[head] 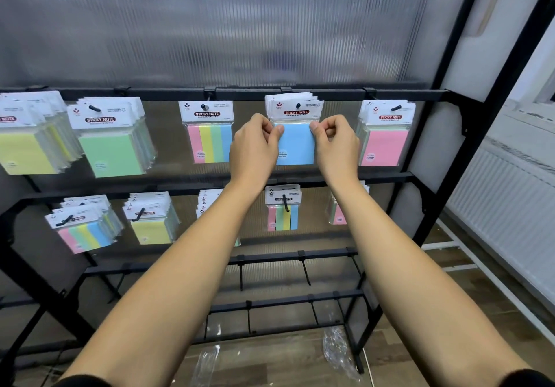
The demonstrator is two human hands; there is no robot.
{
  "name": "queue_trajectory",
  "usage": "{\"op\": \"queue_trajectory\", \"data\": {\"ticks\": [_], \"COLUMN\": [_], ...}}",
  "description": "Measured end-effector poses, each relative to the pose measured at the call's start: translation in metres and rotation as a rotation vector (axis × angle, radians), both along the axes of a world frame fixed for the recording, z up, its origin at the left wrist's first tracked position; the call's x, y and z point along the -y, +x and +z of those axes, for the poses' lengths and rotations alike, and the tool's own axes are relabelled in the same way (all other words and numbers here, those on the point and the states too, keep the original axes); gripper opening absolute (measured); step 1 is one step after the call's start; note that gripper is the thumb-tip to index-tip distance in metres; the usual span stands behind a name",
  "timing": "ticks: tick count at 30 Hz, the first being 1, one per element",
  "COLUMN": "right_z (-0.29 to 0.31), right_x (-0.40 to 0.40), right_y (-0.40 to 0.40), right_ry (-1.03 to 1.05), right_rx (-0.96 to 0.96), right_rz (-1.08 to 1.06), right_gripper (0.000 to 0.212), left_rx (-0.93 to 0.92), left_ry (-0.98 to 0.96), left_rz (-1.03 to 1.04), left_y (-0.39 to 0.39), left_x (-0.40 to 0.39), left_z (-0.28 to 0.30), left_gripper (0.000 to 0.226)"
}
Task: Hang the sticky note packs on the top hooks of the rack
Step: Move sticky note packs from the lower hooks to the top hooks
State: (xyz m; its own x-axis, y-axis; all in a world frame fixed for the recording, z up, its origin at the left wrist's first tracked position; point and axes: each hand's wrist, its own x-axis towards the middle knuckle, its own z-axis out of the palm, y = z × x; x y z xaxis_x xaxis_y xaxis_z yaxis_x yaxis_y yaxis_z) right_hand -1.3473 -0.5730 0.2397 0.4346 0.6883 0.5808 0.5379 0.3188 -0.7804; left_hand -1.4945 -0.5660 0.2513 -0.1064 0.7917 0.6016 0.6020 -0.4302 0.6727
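A blue sticky note pack [295, 143] hangs at the front of a small stack on a top hook [298, 106] of the black rack [240, 93]. My left hand [255, 149] pinches the pack's left edge and my right hand [336, 146] pinches its right edge, both just under the white header card. Other packs hang along the same top rail: a striped pack [208, 134], a pink pack [386, 143], a green pack [111, 146] and a yellow pack [24, 152].
A second rail below carries more packs [282, 209], some hidden behind my forearms. Two lower rails have bare hooks [304, 272]. Crumpled clear wrap [336, 350] lies on the wooden floor. A white radiator [510, 206] stands to the right.
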Motion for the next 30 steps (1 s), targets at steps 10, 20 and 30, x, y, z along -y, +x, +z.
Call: {"op": "queue_trajectory", "data": {"ticks": [10, 20, 30], "right_z": [-0.001, 0.008, 0.009], "right_x": [0.006, 0.007, -0.017], "right_y": [0.002, -0.008, -0.009], "right_ry": [-0.002, 0.077, 0.069], "right_rx": [-0.014, -0.049, -0.069], "right_rz": [0.035, 0.045, 0.020], "right_gripper": [0.018, 0.021, 0.023], "left_rx": [0.002, 0.040, 0.057], "left_ry": [-0.008, 0.079, 0.037], "left_rz": [0.009, -0.001, 0.003], "left_y": [-0.001, -0.003, 0.001], "left_x": [0.004, 0.005, -0.017], "left_z": [-0.001, 0.008, 0.010], "left_gripper": [0.018, 0.026, 0.029]}}
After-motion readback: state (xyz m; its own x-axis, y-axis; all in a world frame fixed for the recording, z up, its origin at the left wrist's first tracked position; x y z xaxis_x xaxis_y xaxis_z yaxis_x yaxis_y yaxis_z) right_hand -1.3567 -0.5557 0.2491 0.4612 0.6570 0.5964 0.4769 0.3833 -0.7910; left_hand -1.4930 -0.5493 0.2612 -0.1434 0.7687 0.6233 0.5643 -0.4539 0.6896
